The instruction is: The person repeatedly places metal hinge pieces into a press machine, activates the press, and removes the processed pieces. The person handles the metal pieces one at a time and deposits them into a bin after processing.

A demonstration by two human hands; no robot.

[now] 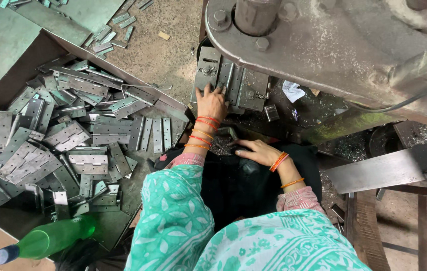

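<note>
Under the heavy grey press, the left hand (pixel 212 102) lies flat, grasping nothing, on the grey steel hinge plates (pixel 233 83), seemingly seating them, while the right hand (pixel 257 151) rests unclenched nearby.

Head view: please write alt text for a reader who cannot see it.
A person's left hand presses on grey metal hinge plates under a heavy grey press machine, while the right hand rests near metal shavings. A heap of grey metal hinges and a green plastic bottle lie to the left.
</note>
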